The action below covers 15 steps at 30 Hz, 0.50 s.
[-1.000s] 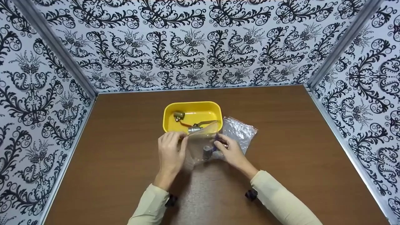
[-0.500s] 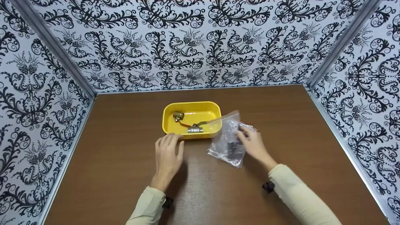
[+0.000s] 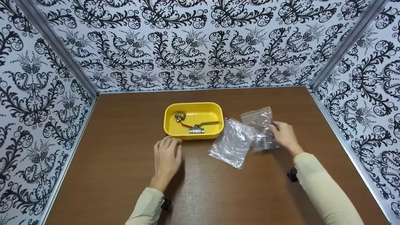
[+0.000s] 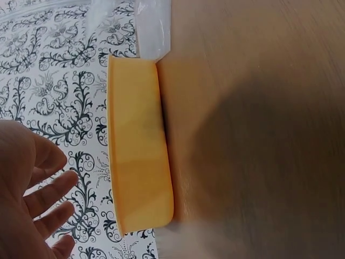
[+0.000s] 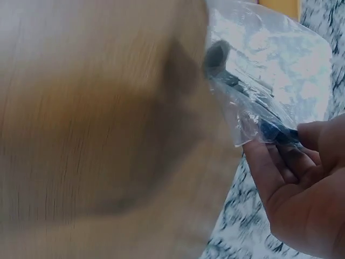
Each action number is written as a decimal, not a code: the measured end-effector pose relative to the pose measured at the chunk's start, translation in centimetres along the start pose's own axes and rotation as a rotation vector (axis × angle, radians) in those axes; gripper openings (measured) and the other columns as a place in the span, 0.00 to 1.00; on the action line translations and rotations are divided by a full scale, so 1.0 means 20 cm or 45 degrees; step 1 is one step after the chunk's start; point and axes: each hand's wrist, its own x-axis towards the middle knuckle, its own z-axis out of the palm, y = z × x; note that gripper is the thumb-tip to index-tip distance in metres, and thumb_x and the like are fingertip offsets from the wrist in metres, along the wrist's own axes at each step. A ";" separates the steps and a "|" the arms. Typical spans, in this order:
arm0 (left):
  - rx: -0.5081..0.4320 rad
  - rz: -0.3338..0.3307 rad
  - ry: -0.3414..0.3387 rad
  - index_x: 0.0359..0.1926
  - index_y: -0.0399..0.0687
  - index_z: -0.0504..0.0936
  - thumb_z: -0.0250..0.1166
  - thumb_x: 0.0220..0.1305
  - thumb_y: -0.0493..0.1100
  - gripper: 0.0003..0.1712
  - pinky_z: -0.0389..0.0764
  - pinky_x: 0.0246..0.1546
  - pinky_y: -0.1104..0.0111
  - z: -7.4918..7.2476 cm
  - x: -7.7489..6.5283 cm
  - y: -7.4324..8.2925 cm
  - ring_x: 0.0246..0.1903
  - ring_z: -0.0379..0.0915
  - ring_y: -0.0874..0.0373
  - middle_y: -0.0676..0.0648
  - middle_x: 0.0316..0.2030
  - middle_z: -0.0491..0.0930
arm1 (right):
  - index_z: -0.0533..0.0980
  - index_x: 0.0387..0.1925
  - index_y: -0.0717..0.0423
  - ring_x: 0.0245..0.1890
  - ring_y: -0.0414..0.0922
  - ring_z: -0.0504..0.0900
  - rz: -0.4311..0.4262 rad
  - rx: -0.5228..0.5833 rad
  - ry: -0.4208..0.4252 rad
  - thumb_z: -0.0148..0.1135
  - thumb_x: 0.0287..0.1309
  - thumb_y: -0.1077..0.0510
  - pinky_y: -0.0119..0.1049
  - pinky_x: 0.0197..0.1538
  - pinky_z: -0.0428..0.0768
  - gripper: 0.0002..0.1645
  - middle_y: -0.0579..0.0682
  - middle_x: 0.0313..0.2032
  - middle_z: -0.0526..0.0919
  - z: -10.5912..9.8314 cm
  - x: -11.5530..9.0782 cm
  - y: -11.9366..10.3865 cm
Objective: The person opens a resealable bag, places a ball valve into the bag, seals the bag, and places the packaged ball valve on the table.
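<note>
My right hand point(image 3: 285, 136) pinches a clear zip bag point(image 3: 257, 120) at its side, right of the yellow tray. Inside the bag, in the right wrist view, is what looks like a ball valve point(image 5: 217, 56) with a dark blue lever; thumb and fingers grip the lever end through the plastic. My left hand point(image 3: 167, 156) holds nothing, its fingers loosely bent close to the front left corner of the yellow tray point(image 3: 193, 137); whether they touch cannot be told. In the tray lie a silver ball valve point(image 3: 197, 130) and a brass-coloured one point(image 3: 179, 116).
Another clear plastic bag point(image 3: 231, 147) lies flat on the brown table point(image 3: 125, 131) beside the tray, partly under or against the held bag; whether it is one or several cannot be told. Patterned walls point(image 3: 200, 47) enclose the table at the back and sides.
My right hand has carried the bag with the valve from in front of the tray to the right, past the flat bag. My left hand has let go of the bag and stays near the tray.
</note>
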 end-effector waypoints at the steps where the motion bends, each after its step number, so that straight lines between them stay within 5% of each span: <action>1: 0.004 -0.005 -0.004 0.38 0.50 0.83 0.65 0.61 0.39 0.04 0.65 0.60 0.49 0.00 0.00 0.00 0.56 0.74 0.47 0.48 0.40 0.84 | 0.79 0.49 0.70 0.34 0.57 0.80 0.020 -0.022 -0.021 0.51 0.68 0.59 0.55 0.42 0.76 0.19 0.65 0.34 0.84 -0.02 0.01 0.02; 7: 0.047 -0.023 -0.029 0.38 0.51 0.83 0.64 0.63 0.39 0.04 0.65 0.60 0.49 -0.01 -0.01 -0.01 0.57 0.74 0.49 0.49 0.41 0.85 | 0.79 0.47 0.70 0.33 0.56 0.77 0.159 -0.121 -0.169 0.47 0.69 0.56 0.51 0.38 0.74 0.21 0.63 0.33 0.82 -0.08 0.06 0.14; 15: 0.063 -0.028 -0.029 0.38 0.50 0.83 0.63 0.62 0.39 0.04 0.65 0.60 0.50 -0.01 -0.01 -0.03 0.56 0.75 0.49 0.49 0.40 0.84 | 0.74 0.52 0.73 0.40 0.61 0.76 0.309 -0.168 -0.286 0.43 0.69 0.55 0.57 0.44 0.74 0.26 0.71 0.45 0.79 -0.14 0.11 0.29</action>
